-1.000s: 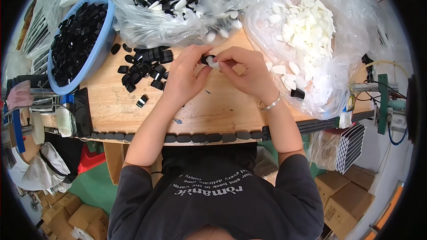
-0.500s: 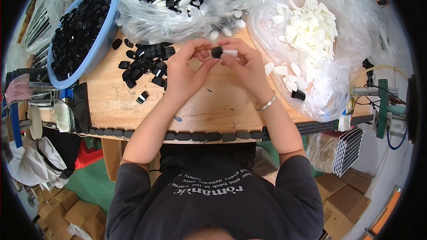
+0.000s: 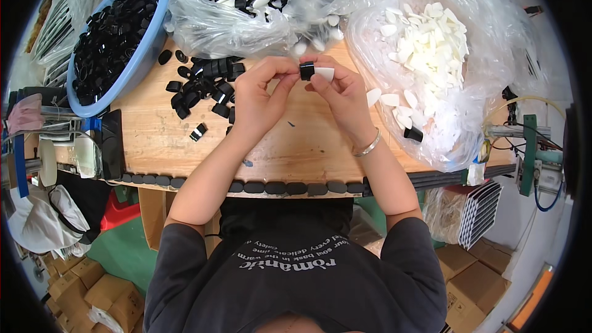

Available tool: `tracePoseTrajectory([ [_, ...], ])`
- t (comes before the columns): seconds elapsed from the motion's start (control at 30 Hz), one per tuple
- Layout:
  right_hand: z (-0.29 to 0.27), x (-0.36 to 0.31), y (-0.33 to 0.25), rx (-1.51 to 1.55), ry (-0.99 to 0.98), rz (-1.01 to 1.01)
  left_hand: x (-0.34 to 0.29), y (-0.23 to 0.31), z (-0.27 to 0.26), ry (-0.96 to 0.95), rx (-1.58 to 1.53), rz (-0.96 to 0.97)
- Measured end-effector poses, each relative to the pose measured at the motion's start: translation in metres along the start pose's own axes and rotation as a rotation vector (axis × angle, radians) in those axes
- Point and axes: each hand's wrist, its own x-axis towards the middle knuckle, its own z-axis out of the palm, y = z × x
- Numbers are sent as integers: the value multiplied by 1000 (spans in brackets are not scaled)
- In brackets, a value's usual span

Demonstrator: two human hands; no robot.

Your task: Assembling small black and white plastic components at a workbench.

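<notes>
Over the middle of the table my two hands meet at a small black plastic cap joined or held against a flat white plastic piece. My left hand is closed, thumb and index finger pinching at the cap's left side. My right hand grips the white piece between thumb and fingers, the cap at its tip. Whether the white piece sits inside the cap cannot be told. Left of my left hand lies a pile of loose black caps. A black-and-white piece lies closer to me.
A blue basin of black caps stands at the left. A clear bag at the back holds mixed black and white parts. White pieces fill an open bag on the right, with one black cap. Black padding lines the table's front edge.
The black cap has turned so more of its glossy side shows, and it has shifted slightly right with the white piece. My left fingers have closed in at its left side.
</notes>
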Motion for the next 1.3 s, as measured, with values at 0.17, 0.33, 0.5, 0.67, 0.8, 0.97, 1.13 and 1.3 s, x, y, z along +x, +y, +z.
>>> tracePoseTrajectory([
  [0.17, 0, 0, -1, 34, -60, 8, 0, 1, 1, -35, -169, -77],
  [0.33, 2, -1, -2, 102, -49, 10, 3, 5, 0, -83, -46, 54],
  [0.5, 7, -1, 4, 45, 71, -80, 1, 4, 4, -91, 82, 128],
  [0.67, 13, 1, 1, 101, 219, -166, -4, 1, 5, -51, -145, -176],
  [0.8, 13, 0, -1, 91, 208, -161, -1, 10, 4, -89, -263, -289],
  [0.97, 8, -2, -3, -36, 162, -167, 2, 1, -3, -141, -176, -106],
  [1.13, 8, -3, -5, -132, 176, -225, 1, 4, -1, -139, -110, -31],
  [1.3, 3, -6, -10, -502, 131, -284, 3, 7, 0, -121, 99, 91],
])
